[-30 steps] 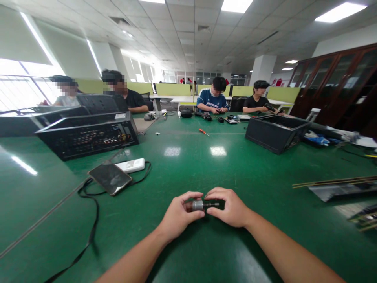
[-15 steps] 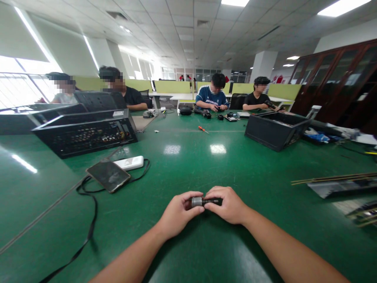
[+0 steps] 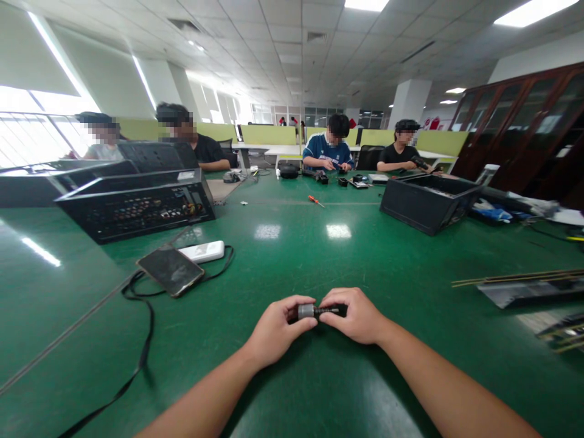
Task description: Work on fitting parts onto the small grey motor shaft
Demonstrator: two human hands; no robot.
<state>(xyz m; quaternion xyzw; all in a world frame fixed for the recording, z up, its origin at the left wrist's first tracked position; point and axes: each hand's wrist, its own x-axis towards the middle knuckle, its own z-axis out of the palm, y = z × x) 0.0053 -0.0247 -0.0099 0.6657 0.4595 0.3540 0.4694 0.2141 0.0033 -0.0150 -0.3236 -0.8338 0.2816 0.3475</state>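
Near the front of the green table (image 3: 292,261), my two hands meet over a small metal cylinder with a dark ridged shaft (image 3: 306,311). Its grey barrel lies sideways between the curled fingers and thumb of my left hand (image 3: 276,331), which is closed on it. The thin dark shaft points right, into my right hand (image 3: 353,316), where thumb and fingers pinch around it. The shaft's far end and the barrel's left end are partly hidden by my fingers.
To the left lie a dark phone (image 3: 171,271), a white power bank (image 3: 203,251) and a black strap (image 3: 148,340). Open black computer cases (image 3: 137,207) stand left and right. An orange screwdriver (image 3: 316,201) lies ahead; metal parts (image 3: 524,292) sit right. Several people sit across.
The whole view has shifted very slightly. Both hands keep their hold on the cylinder and shaft, with no clear movement of the piece.
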